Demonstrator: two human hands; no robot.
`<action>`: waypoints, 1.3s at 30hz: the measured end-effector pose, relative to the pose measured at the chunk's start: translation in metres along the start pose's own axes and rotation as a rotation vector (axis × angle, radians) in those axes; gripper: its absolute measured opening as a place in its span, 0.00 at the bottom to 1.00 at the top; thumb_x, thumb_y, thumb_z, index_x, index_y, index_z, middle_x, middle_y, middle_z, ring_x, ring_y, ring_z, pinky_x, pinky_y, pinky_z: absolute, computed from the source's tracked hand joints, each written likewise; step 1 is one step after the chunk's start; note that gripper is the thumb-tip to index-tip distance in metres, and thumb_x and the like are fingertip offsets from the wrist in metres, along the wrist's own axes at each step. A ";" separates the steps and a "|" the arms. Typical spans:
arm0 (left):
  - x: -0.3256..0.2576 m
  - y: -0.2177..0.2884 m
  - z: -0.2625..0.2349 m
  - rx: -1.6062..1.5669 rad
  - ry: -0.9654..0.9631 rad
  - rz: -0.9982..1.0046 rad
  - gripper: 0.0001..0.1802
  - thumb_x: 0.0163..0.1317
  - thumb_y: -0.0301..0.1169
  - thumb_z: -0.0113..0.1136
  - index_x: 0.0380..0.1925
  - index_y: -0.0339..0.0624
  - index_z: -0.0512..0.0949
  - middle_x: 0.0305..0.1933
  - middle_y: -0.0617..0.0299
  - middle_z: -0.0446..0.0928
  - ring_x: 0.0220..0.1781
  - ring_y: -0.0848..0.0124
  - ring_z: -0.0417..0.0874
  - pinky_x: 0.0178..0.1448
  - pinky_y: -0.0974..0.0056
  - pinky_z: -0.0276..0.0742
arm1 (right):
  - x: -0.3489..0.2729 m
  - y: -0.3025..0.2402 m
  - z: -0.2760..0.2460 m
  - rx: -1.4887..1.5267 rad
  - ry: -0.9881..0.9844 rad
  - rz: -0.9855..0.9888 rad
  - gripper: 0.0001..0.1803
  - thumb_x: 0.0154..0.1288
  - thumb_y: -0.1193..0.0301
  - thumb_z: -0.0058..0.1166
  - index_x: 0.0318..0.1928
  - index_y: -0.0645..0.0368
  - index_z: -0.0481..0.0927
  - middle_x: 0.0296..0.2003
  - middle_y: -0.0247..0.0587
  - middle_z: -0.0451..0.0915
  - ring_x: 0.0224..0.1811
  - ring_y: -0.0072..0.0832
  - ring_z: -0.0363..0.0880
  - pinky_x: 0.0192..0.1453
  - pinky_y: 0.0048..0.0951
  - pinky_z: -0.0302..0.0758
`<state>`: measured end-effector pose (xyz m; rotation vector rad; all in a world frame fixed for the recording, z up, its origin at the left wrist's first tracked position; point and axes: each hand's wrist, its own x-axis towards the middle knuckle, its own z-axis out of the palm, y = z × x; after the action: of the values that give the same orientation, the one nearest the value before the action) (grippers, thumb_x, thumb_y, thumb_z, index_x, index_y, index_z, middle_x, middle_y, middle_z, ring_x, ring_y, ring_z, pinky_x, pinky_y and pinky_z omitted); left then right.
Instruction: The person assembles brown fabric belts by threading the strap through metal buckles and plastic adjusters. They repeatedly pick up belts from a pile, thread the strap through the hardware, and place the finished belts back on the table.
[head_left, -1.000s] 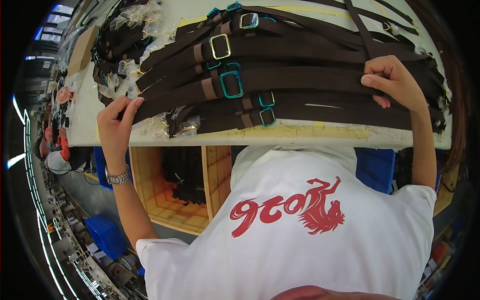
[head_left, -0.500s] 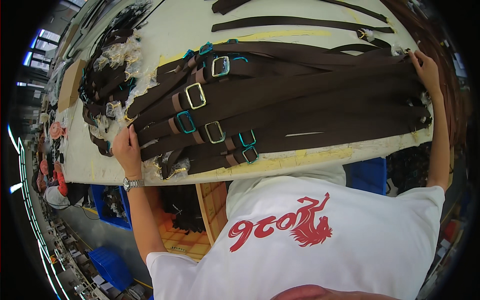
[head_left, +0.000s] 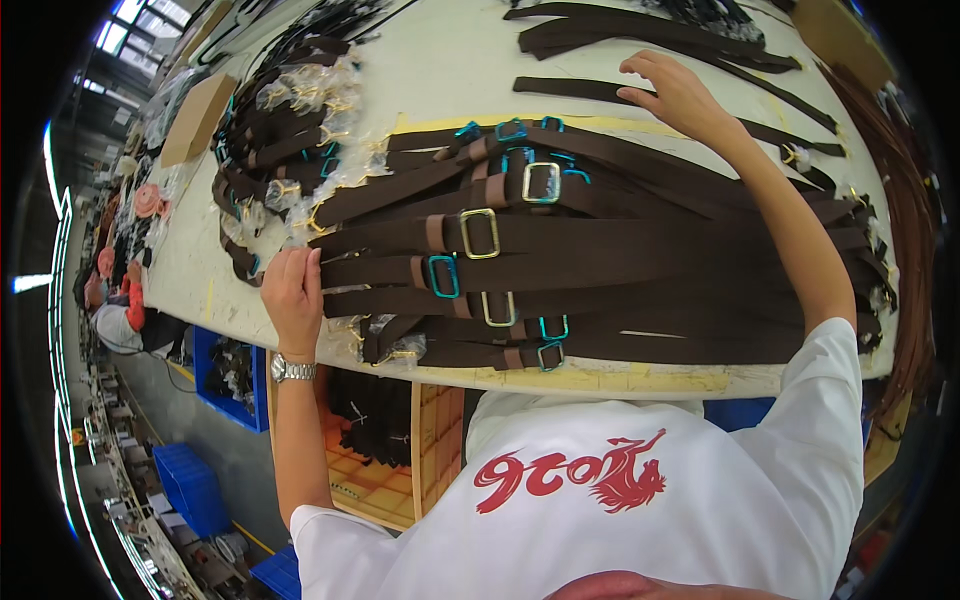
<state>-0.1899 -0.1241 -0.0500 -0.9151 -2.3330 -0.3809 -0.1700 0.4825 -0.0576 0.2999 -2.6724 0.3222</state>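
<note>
A wide stack of dark brown webbing straps lies across the table, with square metal and blue-wrapped buckles towards its left part. My left hand, a watch on its wrist, is closed at the left end of one strap; the fingertips partly hide the grip. Beyond the stack, my right hand is raised with its fingers apart and nothing in them. It is nearest to a single loose strap on the far part of the table.
More straps lie at the far side. Clear-wrapped hardware is heaped at the left, near a cardboard box. Brown strips hang at the right edge. A wooden crate and blue bin stand below. Another person is far left.
My right hand has left the right end of the stack and swung up and left over the far straps, its fingers opening. My left hand stays at the strap's left end. The view has shifted.
</note>
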 end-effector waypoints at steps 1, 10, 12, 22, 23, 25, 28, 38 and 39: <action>0.000 0.001 -0.003 -0.032 0.024 -0.032 0.08 0.75 0.26 0.65 0.35 0.35 0.79 0.37 0.50 0.81 0.38 0.50 0.82 0.42 0.51 0.76 | 0.021 -0.003 0.029 -0.049 0.044 -0.104 0.23 0.77 0.55 0.64 0.57 0.62 0.82 0.55 0.48 0.83 0.56 0.47 0.82 0.64 0.46 0.78; 0.056 -0.089 -0.006 0.106 -0.017 -0.066 0.09 0.72 0.25 0.67 0.49 0.36 0.83 0.47 0.51 0.87 0.49 0.54 0.88 0.55 0.55 0.83 | 0.082 -0.008 0.102 0.232 -0.317 0.169 0.20 0.72 0.59 0.69 0.43 0.62 0.76 0.36 0.47 0.83 0.40 0.39 0.84 0.46 0.42 0.82; 0.090 -0.110 0.021 0.203 -0.027 0.091 0.15 0.69 0.25 0.67 0.54 0.39 0.82 0.50 0.53 0.87 0.52 0.52 0.87 0.57 0.53 0.83 | 0.072 -0.015 0.082 0.602 -0.355 0.283 0.17 0.72 0.63 0.68 0.42 0.62 0.75 0.33 0.43 0.83 0.33 0.31 0.83 0.37 0.37 0.80; 0.130 -0.177 0.098 0.503 -0.215 0.095 0.01 0.68 0.26 0.60 0.38 0.45 0.79 0.35 0.56 0.85 0.42 0.55 0.90 0.42 0.50 0.84 | -0.041 -0.083 -0.130 1.090 -0.046 0.665 0.16 0.89 0.60 0.50 0.45 0.60 0.78 0.25 0.22 0.68 0.19 0.08 0.56 0.22 0.17 0.53; 0.129 -0.184 0.089 0.501 -0.102 0.105 0.03 0.69 0.28 0.59 0.40 0.45 0.81 0.31 0.55 0.85 0.37 0.54 0.90 0.39 0.49 0.84 | -0.054 -0.093 -0.146 1.085 -0.012 0.652 0.17 0.89 0.60 0.48 0.44 0.60 0.77 0.24 0.21 0.67 0.19 0.08 0.55 0.21 0.17 0.52; 0.152 -0.158 0.062 0.338 0.077 -0.122 0.09 0.74 0.29 0.59 0.47 0.43 0.87 0.39 0.49 0.89 0.39 0.54 0.92 0.43 0.53 0.86 | -0.082 -0.112 -0.170 1.157 0.012 0.642 0.18 0.90 0.61 0.46 0.41 0.59 0.77 0.20 0.21 0.64 0.17 0.08 0.54 0.21 0.17 0.51; 0.180 -0.149 -0.004 -0.240 0.502 -0.248 0.10 0.78 0.29 0.63 0.50 0.38 0.88 0.44 0.55 0.92 0.40 0.66 0.93 0.48 0.60 0.88 | -0.097 -0.154 -0.171 1.466 -0.060 0.621 0.18 0.91 0.63 0.44 0.40 0.59 0.76 0.17 0.20 0.61 0.16 0.09 0.52 0.19 0.18 0.50; 0.128 0.123 -0.095 -1.256 0.166 -0.271 0.16 0.82 0.37 0.63 0.47 0.30 0.84 0.48 0.47 0.89 0.41 0.68 0.88 0.42 0.67 0.81 | -0.051 -0.265 -0.070 2.268 -0.492 0.706 0.34 0.90 0.48 0.43 0.68 0.70 0.77 0.33 0.30 0.79 0.19 0.11 0.54 0.24 0.19 0.56; 0.101 0.144 -0.102 -1.220 0.049 -0.176 0.18 0.81 0.39 0.62 0.47 0.30 0.84 0.46 0.44 0.89 0.41 0.65 0.89 0.41 0.66 0.82 | -0.053 -0.273 -0.063 2.386 -0.453 0.590 0.31 0.89 0.51 0.46 0.69 0.68 0.77 0.34 0.28 0.79 0.19 0.11 0.55 0.24 0.19 0.56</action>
<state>-0.1056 -0.0142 0.0996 -1.1414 -1.9917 -1.9794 -0.0285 0.2488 0.0234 0.1220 -0.9575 3.4571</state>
